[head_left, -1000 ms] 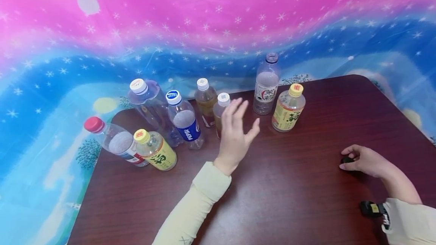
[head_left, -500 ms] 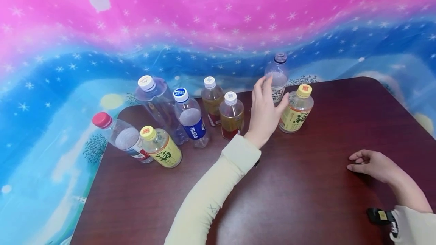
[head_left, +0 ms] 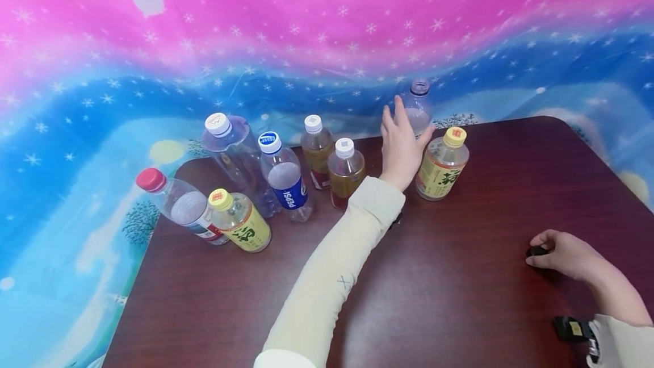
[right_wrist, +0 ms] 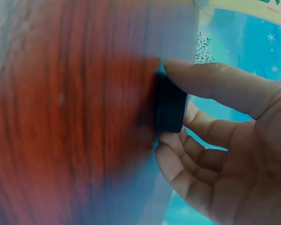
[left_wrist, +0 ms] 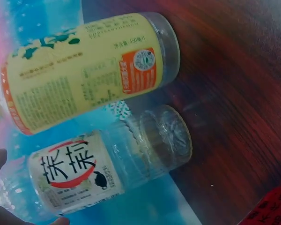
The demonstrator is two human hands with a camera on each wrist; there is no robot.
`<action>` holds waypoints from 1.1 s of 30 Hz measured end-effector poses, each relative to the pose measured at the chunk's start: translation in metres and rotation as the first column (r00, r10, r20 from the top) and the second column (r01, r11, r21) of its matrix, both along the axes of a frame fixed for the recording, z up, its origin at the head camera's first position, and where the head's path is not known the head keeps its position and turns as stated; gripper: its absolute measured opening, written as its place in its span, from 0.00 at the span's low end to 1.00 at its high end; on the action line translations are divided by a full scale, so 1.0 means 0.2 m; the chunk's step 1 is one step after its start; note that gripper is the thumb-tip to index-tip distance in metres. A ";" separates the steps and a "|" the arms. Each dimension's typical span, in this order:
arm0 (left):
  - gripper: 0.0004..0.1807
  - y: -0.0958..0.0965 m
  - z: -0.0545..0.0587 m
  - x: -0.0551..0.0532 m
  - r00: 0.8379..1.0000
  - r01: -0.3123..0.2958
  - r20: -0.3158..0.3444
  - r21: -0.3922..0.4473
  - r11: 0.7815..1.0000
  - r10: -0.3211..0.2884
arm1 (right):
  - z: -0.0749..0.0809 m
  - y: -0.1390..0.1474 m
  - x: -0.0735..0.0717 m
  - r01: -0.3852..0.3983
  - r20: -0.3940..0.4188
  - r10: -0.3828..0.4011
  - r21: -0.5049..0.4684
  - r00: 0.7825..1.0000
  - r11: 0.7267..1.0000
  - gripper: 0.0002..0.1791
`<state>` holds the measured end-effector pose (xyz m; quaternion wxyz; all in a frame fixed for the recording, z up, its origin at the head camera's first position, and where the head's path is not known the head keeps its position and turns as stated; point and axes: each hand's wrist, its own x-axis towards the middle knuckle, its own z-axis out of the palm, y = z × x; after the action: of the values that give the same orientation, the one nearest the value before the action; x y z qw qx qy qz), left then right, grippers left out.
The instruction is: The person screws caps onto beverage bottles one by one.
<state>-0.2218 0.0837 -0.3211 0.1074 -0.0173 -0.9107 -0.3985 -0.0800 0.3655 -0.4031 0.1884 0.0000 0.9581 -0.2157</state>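
Observation:
My left hand (head_left: 401, 152) is spread in front of a clear open-mouthed bottle (head_left: 419, 109), fingers nearly straight and thumb out to its right side. In the left wrist view, that jasmine-labelled bottle (left_wrist: 75, 171) has the dark thumb and a fingertip at its upper part, and a yellow-labelled bottle (left_wrist: 91, 70) stands beside it. My right hand (head_left: 564, 254) rests low over the table at the right. Its thumb and fingers pinch a small black block (right_wrist: 171, 105) whose kind does not show.
Left on the brown table (head_left: 460, 300) stand a red-capped bottle (head_left: 181, 203), a yellow-capped bottle (head_left: 242, 223), a large clear bottle (head_left: 237, 158), a Pepsi bottle (head_left: 286, 180) and two white-capped tea bottles (head_left: 346, 172). A patterned cloth (head_left: 327, 33) hangs behind.
My left hand has moved right from the tea bottles to the open-mouthed bottle, and its fingers have straightened upward since half a second ago. My right hand stays low with the black block.

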 end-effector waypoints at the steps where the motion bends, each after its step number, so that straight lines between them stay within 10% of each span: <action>1: 0.49 0.00 0.00 -0.01 1.000 -0.001 0.008 -0.009 1.000 0.002 | 0.01 0.00 0.00 0.007 0.007 -0.007 0.001 1.000 1.000 0.23; 16: 0.44 -0.01 -0.06 -0.04 0.997 -0.013 -0.080 0.022 1.000 0.014 | 0.09 -0.03 0.03 0.092 -0.129 -0.096 -0.037 0.987 0.995 0.26; 33: 0.44 -0.09 -0.05 0.25 0.991 0.011 -0.137 0.082 0.997 0.001 | 0.32 -0.31 0.00 0.228 -0.376 -0.303 -0.230 0.876 0.946 0.29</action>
<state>-0.1721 0.0649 -0.3317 0.1692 -0.0424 -0.8839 -0.4338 -0.0808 0.3043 -0.3394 -0.0472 0.0701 0.9438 -0.3196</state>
